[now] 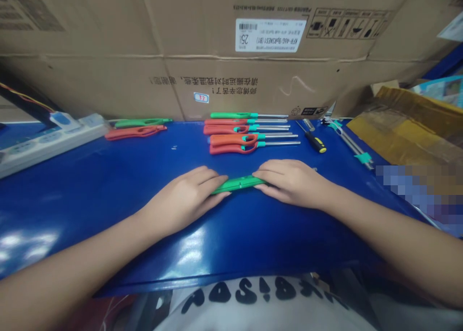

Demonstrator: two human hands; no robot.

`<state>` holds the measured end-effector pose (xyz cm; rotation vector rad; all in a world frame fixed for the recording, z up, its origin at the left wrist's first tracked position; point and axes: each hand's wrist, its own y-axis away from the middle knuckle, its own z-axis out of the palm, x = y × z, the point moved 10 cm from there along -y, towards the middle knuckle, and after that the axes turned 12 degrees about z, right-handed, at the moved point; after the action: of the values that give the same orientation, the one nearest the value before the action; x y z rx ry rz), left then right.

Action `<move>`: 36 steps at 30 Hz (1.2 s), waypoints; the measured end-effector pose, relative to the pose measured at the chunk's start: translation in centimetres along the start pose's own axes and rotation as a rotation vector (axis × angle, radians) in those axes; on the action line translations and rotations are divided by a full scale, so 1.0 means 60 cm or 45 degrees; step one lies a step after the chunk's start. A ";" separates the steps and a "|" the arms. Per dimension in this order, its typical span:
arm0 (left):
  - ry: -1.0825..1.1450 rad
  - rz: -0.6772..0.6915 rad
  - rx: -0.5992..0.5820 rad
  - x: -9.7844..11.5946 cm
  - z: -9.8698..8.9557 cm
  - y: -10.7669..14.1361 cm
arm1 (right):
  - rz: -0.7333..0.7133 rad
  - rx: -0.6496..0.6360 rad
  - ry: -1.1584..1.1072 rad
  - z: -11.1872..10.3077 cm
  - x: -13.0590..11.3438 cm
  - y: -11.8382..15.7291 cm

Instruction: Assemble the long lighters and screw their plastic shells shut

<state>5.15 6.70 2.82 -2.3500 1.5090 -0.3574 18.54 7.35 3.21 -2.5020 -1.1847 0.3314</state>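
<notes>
A green long-nosed lighter [240, 183] is held level above the blue table, its handle turned edge-up with a seam along it. My left hand [195, 193] pinches its left end between thumb and fingers. Around the right end, the fingers of my right hand [289, 181] are closed, hiding most of that part. A small metallic tip shows just behind the right hand. Beyond my hands lies a row of lighters with red, orange and green handles [231, 140], their metal tubes pointing right. Farther left are a red handle piece [133, 132] and a green handle piece [139, 122].
A yellow-and-black screwdriver [315, 142] lies right of the row, near metal tubes with teal parts [350, 145]. A white power strip [50, 143] borders the left. Cardboard [126, 80] stands along the back; an open, taped carton [394, 123] sits at right.
</notes>
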 end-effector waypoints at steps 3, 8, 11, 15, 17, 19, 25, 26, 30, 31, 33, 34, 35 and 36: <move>0.009 0.020 -0.012 0.005 0.000 -0.003 | -0.030 0.016 0.015 -0.005 -0.011 0.003; 0.053 -0.016 0.006 0.004 0.000 -0.002 | 0.022 -0.028 -0.011 -0.006 -0.010 0.001; 0.092 -0.063 0.025 -0.006 0.001 0.001 | 0.135 -0.101 -0.127 -0.001 0.014 -0.003; 0.109 -0.101 0.038 -0.018 -0.005 0.000 | 0.227 -0.117 -0.232 -0.008 0.042 -0.005; 0.145 -0.117 0.025 -0.020 -0.007 -0.002 | 0.232 -0.094 -0.180 -0.016 0.044 -0.005; 0.192 -0.132 0.008 -0.020 -0.009 -0.004 | 0.226 -0.061 -0.095 -0.024 0.039 -0.004; 0.209 -0.101 -0.004 -0.013 -0.002 -0.003 | 0.168 -0.048 0.079 -0.026 0.014 -0.004; 0.197 -0.086 0.014 -0.011 -0.002 -0.002 | 0.146 -0.039 0.100 -0.026 0.010 -0.004; 0.176 -0.060 0.080 -0.006 -0.006 -0.001 | 0.103 -0.007 0.133 -0.027 0.001 -0.006; 0.190 -0.072 0.080 -0.006 -0.006 -0.002 | 0.115 -0.011 0.136 -0.026 0.003 -0.006; 0.239 -0.113 0.063 -0.010 -0.003 -0.003 | 0.170 -0.037 0.146 -0.024 0.009 -0.007; 0.265 -0.137 0.049 -0.013 -0.001 -0.003 | 0.210 -0.055 0.152 -0.022 0.014 -0.008; 0.282 -0.155 0.038 -0.015 0.001 -0.003 | 0.255 -0.075 0.158 -0.019 0.019 -0.008; 0.285 -0.168 0.026 -0.017 0.003 -0.002 | 0.302 -0.097 0.159 -0.017 0.025 -0.008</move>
<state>4.91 7.69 2.68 -2.4677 1.4378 -0.6858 19.48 8.57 4.22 -2.6910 -0.8701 0.1890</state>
